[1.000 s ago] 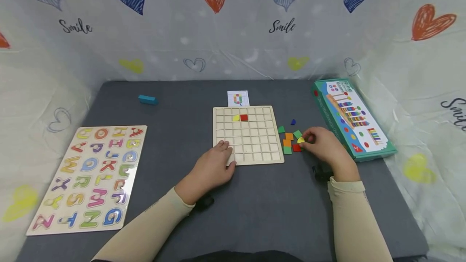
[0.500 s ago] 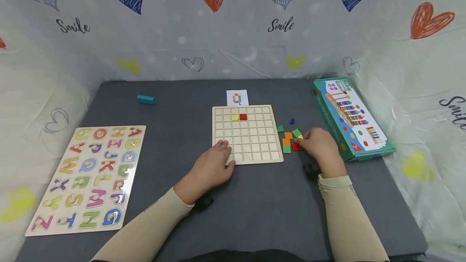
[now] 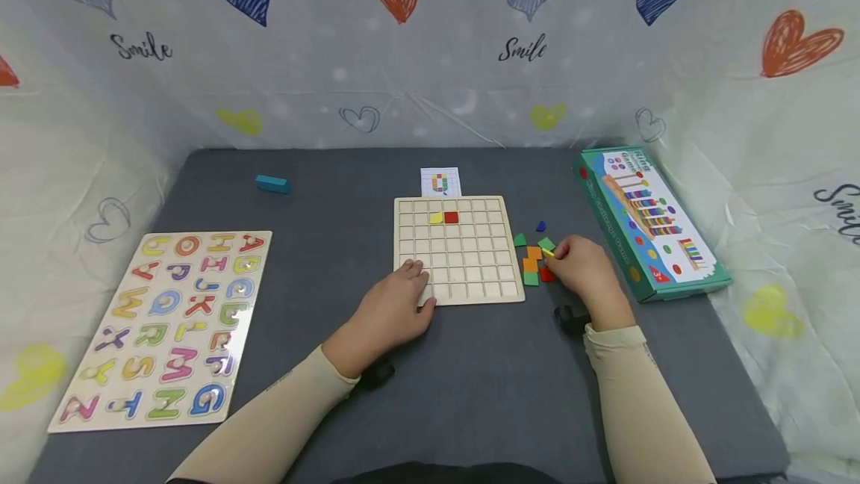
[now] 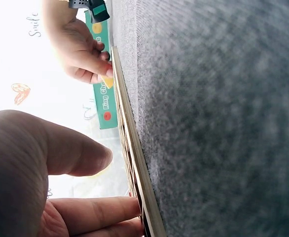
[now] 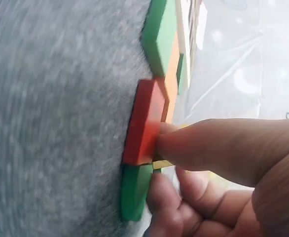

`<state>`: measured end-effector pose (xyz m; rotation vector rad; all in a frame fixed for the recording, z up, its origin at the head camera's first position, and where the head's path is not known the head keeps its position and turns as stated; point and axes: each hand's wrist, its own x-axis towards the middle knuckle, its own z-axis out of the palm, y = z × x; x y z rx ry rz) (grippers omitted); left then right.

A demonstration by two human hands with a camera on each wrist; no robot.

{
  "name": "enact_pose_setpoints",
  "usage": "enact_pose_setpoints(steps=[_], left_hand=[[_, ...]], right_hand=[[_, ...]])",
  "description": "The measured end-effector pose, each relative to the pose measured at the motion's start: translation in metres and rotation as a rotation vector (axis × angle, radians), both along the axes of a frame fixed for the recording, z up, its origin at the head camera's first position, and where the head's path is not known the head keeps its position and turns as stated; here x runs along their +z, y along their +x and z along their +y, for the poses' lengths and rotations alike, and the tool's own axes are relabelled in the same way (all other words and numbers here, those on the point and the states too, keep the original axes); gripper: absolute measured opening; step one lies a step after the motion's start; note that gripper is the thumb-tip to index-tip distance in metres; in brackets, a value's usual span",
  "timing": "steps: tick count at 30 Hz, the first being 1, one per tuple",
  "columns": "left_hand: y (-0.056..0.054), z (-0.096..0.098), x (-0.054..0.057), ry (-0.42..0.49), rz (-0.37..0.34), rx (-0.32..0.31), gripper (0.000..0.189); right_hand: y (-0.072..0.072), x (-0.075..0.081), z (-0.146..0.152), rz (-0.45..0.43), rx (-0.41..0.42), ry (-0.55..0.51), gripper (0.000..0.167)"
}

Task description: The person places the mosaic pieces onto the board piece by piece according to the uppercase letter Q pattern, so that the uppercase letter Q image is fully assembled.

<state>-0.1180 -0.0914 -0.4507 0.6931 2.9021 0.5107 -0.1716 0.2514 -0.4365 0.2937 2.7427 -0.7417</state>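
Note:
A pale wooden grid board [image 3: 470,252] lies mid-table, with a yellow tile [image 3: 436,217] and a red tile [image 3: 452,217] in its upper part. My left hand [image 3: 386,310] rests on the board's lower left edge, fingers fairly straight. Right of the board, my right hand [image 3: 587,271] pinches another yellow tile [image 3: 548,253] between thumb and fingers, tilted on edge. The thumb hides much of that tile in the right wrist view. Just beside the fingers lie a loose red tile [image 5: 145,123], orange tiles [image 3: 534,252] and green tiles [image 3: 531,278].
A pattern card [image 3: 440,182] lies against the board's far edge. A blue piece [image 3: 540,226] sits behind the loose tiles. The green box [image 3: 655,222] stands right of my right hand. At left are an alphabet board [image 3: 164,327] and a teal block [image 3: 272,184].
My right hand has shifted slightly left, and the yellow tile in its fingers now stands more on edge. My left hand has stayed on the board.

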Motion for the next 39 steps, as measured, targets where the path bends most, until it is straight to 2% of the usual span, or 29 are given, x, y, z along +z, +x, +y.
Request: enact_pose_setpoints(steps=[5,8,11,14,16,18,20,23,28,35,39], left_hand=[[0.0,-0.002,-0.002,-0.001,-0.008,0.001,0.052],[0.001,-0.003,-0.003,0.005,-0.004,0.007,0.051],[0.001,-0.003,-0.004,0.013,-0.007,0.008,0.05],[0.001,-0.002,-0.006,0.016,-0.015,-0.001,0.051],[0.001,0.0,-0.007,0.017,-0.017,-0.005,0.051],[0.001,0.002,-0.008,0.012,-0.019,-0.008,0.052],[0.001,0.003,-0.008,0.006,-0.02,-0.013,0.053],[0.001,0.005,-0.006,-0.005,-0.026,-0.021,0.054],[0.0,0.004,-0.004,-0.02,-0.023,-0.015,0.054],[-0.001,0.0,-0.005,-0.02,-0.024,-0.011,0.054],[0.0,-0.003,-0.005,-0.02,-0.029,-0.01,0.054]], right_hand=[[-0.004,0.007,-0.011,0.175,0.083,-0.06,0.019],[-0.017,0.014,-0.027,0.249,0.172,-0.123,0.014],[-0.04,0.015,-0.048,0.254,0.304,-0.131,0.011],[-0.064,0.01,-0.068,0.208,0.453,-0.077,0.01],[-0.077,0.007,-0.078,0.172,0.519,-0.041,0.012],[-0.087,0.003,-0.083,0.153,0.552,-0.041,0.013],[-0.094,0.0,-0.085,0.158,0.543,-0.072,0.013],[-0.101,-0.006,-0.083,0.157,0.498,-0.171,0.007],[-0.106,-0.011,-0.083,0.122,0.41,-0.279,0.005],[-0.105,-0.009,-0.09,0.086,0.333,-0.344,0.019],[-0.103,-0.011,-0.097,0.12,0.351,-0.31,0.016]])
